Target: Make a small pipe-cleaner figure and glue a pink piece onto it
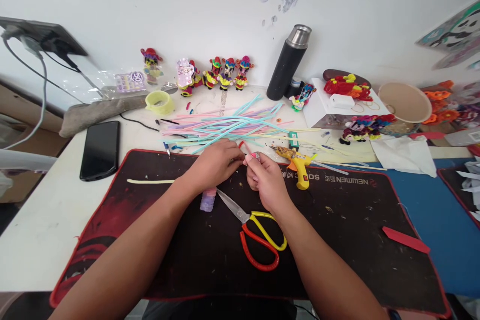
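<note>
My left hand [219, 160] is closed, its fingertips pinched against those of my right hand [266, 175]; what they grip is hidden. Between the thumb and fingers of my right hand is a small pink pipe cleaner [247, 148], mostly covered. Just below my left hand a coiled pink and purple pipe-cleaner piece [207, 201] lies on the dark mat [168, 260]. Scissors [245, 220] with one red and one yellow handle rest partly open beneath both hands. A pale yellow pipe cleaner [150, 181] lies left of my left wrist.
Behind my hands spreads a pile of pastel pipe cleaners [228, 125]. A yellow glue gun [298, 162] lies to the right. Several small figures [225, 74] and a black thermos [287, 65] stand by the wall. A phone [100, 150] is at left, a red strip [407, 240] at right.
</note>
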The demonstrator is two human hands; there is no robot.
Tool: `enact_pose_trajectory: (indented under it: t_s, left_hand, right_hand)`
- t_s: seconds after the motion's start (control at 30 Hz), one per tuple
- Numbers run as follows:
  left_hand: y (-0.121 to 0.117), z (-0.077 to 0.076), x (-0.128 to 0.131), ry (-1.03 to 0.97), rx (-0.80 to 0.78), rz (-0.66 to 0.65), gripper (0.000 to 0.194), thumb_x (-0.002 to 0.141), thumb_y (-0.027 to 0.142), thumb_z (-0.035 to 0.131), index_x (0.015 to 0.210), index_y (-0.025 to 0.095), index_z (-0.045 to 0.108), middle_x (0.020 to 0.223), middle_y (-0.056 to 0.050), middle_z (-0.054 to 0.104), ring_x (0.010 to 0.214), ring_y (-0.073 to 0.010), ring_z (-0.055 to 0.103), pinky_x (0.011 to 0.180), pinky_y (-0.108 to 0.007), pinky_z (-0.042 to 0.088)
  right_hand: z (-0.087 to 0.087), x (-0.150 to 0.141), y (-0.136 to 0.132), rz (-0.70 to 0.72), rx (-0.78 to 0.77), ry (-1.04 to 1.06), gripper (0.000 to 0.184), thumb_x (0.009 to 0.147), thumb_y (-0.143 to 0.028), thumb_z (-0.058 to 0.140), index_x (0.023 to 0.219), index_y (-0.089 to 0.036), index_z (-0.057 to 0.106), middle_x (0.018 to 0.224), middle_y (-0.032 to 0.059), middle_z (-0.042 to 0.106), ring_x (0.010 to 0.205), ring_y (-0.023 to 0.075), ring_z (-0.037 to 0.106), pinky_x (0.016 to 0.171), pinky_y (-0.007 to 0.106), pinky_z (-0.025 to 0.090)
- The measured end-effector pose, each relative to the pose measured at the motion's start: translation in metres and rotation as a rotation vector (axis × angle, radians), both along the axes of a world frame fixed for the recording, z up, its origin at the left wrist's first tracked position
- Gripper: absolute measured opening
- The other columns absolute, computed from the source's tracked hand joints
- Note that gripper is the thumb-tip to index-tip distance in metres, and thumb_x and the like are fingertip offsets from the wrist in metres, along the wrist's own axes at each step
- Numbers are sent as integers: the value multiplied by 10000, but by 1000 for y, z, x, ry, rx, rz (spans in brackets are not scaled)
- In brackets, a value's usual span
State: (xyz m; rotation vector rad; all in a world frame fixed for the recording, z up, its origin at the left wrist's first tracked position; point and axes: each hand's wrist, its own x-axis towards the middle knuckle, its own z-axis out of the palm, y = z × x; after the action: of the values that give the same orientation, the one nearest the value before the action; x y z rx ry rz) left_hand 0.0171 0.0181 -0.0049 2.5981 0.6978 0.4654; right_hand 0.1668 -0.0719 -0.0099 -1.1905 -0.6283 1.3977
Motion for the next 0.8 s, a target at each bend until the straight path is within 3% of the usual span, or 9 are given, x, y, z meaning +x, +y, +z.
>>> enact_pose_trajectory:
  t_s: [0.47, 0.8]
  left_hand:
    - [-2, -5, 14, 87, 45, 10, 146, 975, 137, 552, 906, 166, 677, 939, -96, 710, 917, -262, 625, 831, -375, 458]
    - [-2, -1, 11, 84, -12, 23, 80, 941, 166, 588, 888, 187, 644, 925, -78, 694, 929, -265, 636, 839, -376, 471]
  right_hand:
    - [1, 0, 0, -4, -2, 12, 391, 819, -543, 789, 790, -194, 613, 509, -120, 336, 387, 46, 261, 383, 195, 140]
    - [1, 0, 0, 5, -5, 21, 389, 823, -536, 782, 787, -195, 598, 500, -127, 333, 381, 42, 252, 381, 188, 139]
